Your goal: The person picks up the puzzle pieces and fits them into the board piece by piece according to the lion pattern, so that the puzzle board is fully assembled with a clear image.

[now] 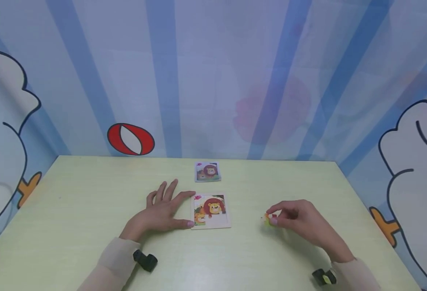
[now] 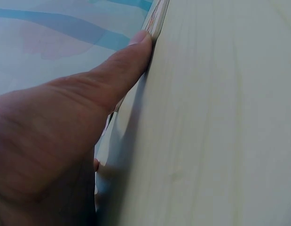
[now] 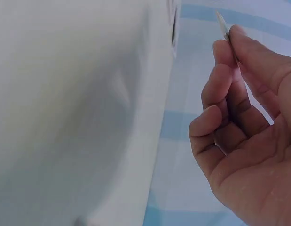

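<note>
A square puzzle board [image 1: 218,222] with a lion picture lies flat on the table, its lower right part plain white. My left hand [image 1: 160,212] rests at its left side, fingers spread, with the index fingertip at the upper left corner and the thumb at the lower left. In the left wrist view that thumb [image 2: 121,61] touches the board's edge [image 2: 159,19]. To the right of the board, my right hand [image 1: 302,220] pinches a small colourful puzzle piece [image 1: 267,220] between thumb and index finger. Seen edge-on in the right wrist view, the piece [image 3: 222,23] is thin and flat.
Behind the board lies a smaller lion picture card [image 1: 208,172], apart from it. The pale wooden table [image 1: 89,194] ends at a blue striped backdrop [image 1: 213,81] at the back and both sides. Small black cameras [image 1: 146,260] sit on both wrists.
</note>
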A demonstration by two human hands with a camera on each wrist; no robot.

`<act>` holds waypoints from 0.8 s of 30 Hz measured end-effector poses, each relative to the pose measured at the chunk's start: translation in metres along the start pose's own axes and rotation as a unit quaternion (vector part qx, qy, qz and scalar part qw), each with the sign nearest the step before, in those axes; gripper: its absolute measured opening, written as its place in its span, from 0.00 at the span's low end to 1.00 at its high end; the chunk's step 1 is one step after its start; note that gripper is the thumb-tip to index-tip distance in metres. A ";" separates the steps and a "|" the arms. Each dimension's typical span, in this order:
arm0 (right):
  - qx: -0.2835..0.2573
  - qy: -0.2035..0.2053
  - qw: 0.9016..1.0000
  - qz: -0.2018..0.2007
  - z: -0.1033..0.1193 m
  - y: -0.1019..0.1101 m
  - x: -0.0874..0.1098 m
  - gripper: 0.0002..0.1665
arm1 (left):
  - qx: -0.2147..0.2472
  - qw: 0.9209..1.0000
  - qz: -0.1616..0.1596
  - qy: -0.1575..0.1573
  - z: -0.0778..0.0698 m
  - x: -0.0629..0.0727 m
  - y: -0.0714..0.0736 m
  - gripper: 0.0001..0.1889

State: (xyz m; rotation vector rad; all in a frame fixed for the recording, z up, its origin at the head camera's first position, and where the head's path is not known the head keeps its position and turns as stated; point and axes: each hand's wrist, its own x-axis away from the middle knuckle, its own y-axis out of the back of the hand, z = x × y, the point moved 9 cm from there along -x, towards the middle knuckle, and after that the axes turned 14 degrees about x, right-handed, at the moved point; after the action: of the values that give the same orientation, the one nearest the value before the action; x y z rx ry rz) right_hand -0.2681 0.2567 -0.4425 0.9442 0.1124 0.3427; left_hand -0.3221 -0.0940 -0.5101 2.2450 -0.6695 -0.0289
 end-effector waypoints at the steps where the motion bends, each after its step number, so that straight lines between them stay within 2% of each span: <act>1: -0.001 0.002 1.000 -0.001 0.003 0.000 -0.003 0.11 | 0.001 1.000 0.000 -0.001 0.000 0.000 0.000 0.50; 12: -0.011 0.025 1.000 0.002 0.027 -0.003 -0.033 0.13 | 0.013 0.999 -0.021 -0.029 0.002 0.000 0.000 0.50; 20: -0.025 0.027 0.999 0.020 0.039 -0.011 -0.050 0.15 | -0.005 1.000 -0.013 -0.010 0.007 -0.002 -0.002 0.51; 24: -0.032 0.021 0.999 0.028 0.043 -0.019 -0.059 0.13 | 0.000 1.000 -0.017 -0.018 0.007 -0.003 -0.002 0.51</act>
State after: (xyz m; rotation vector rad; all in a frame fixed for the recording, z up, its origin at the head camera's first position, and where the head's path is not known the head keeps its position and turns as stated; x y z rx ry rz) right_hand -0.3083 0.1936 -0.4364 0.8787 0.1143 0.4152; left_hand -0.3252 -0.0963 -0.5164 2.2611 -0.6519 -0.0863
